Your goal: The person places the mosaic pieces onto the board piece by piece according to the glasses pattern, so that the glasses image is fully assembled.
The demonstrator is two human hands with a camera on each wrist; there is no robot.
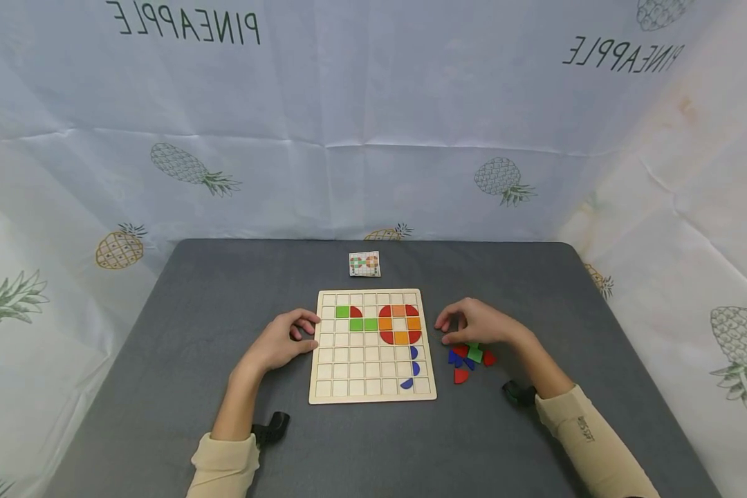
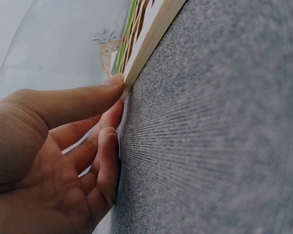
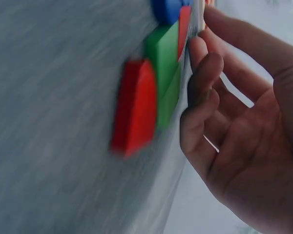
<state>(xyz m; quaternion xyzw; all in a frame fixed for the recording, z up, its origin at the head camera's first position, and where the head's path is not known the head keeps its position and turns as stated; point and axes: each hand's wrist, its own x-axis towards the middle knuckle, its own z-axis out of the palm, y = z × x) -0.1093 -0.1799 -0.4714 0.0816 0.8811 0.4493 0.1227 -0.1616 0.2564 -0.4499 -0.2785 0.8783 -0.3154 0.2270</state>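
A pale wooden grid board (image 1: 348, 373) lies on the table. On it are green squares (image 1: 364, 324), a ring of orange squares (image 1: 401, 337) and red quarter circles, and blue half circles (image 1: 416, 369) down the right side. My left hand (image 1: 280, 339) touches the board's left edge with the thumb, its other fingers loosely bent. Just right of the board hovers my right hand (image 1: 479, 321), thumb and forefinger apart, with nothing visible between them. Beside it sits a loose pile with a green piece (image 3: 161, 53), a red piece (image 3: 134, 107) and blue pieces (image 1: 452, 357).
A small pattern card (image 1: 364, 264) lies beyond the board. One red quarter circle (image 1: 461, 375) rests slightly apart from the pile. The dark grey table (image 1: 162, 387) meets a pineapple-print cloth (image 1: 361, 194) at the back. Black wrist devices (image 1: 272, 429) sit at both forearms.
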